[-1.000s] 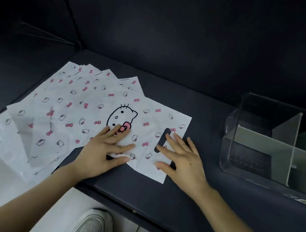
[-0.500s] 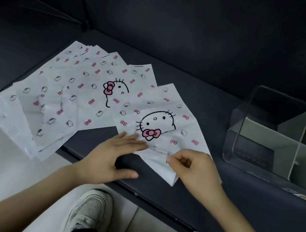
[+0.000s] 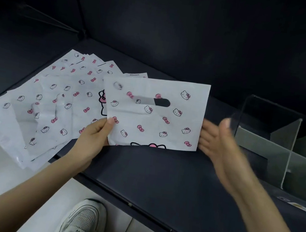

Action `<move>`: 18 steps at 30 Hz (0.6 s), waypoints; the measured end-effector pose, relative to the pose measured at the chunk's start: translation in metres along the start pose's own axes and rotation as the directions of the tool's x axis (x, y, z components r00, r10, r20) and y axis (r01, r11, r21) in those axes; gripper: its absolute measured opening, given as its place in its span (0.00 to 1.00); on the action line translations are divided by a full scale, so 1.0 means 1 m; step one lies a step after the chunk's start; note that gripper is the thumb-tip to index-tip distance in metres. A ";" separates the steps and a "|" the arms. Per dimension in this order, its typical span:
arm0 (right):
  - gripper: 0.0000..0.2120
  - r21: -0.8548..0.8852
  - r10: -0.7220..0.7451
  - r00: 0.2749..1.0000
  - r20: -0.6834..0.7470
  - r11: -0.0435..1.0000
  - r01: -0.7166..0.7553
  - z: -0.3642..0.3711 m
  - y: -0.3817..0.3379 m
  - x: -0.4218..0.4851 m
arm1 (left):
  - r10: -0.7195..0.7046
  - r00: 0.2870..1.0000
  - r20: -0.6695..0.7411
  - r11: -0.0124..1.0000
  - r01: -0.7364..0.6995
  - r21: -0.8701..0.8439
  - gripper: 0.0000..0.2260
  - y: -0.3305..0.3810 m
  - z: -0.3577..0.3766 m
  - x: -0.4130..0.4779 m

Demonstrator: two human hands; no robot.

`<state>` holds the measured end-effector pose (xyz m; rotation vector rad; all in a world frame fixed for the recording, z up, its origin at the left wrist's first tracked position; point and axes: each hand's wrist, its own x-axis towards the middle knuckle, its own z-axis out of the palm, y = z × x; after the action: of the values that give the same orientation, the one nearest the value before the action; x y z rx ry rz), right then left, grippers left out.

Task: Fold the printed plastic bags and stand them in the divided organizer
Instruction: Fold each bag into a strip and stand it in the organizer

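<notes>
While left hand (image 3: 94,137) pinches bag (image 3: 153,119), bag spreads right of grip

Left grip (image 3: 92,139) pinching bag (image 3: 153,119) (thumb atop), right grip (image 3: 222,144) open

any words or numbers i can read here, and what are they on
"36", as best it reads: on the tongue of the white sneaker.
Label at the front base of the divided organizer: too small to read.
Held bag: cat faces and bows only, no words.
</notes>
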<state>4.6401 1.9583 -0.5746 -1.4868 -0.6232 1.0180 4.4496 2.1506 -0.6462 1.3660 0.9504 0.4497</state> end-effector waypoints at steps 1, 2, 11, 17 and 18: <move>0.25 -0.030 0.017 1.000 -0.004 0.999 -0.017 0.004 0.008 0.001 | 0.006 1.000 -0.004 0.999 -0.006 0.032 0.16 -0.001 0.000 0.002; 0.17 -0.088 0.035 0.998 -0.050 0.995 -0.039 0.009 0.017 0.003 | 0.013 1.000 -0.011 0.998 -0.012 0.065 0.17 -0.001 0.001 0.002; 0.24 -0.598 -0.013 0.904 -0.428 0.754 -0.273 0.016 0.080 0.014 | 0.214 0.971 -0.105 0.847 -0.131 0.516 0.03 -0.017 -0.006 -0.012; 0.24 -0.693 -0.021 0.878 -0.478 0.624 -0.362 0.020 0.078 0.021 | 0.344 0.938 -0.045 0.712 -0.229 0.664 0.16 -0.023 -0.011 -0.017; 0.23 -0.693 -0.021 0.875 -0.483 0.620 -0.368 0.020 0.077 0.022 | 0.369 0.929 -0.014 0.688 -0.263 0.676 0.18 -0.024 -0.014 -0.017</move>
<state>4.6205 1.9723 -0.6540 -2.5172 -0.6004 0.4839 4.4231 2.1414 -0.6627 2.2094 1.0485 0.4999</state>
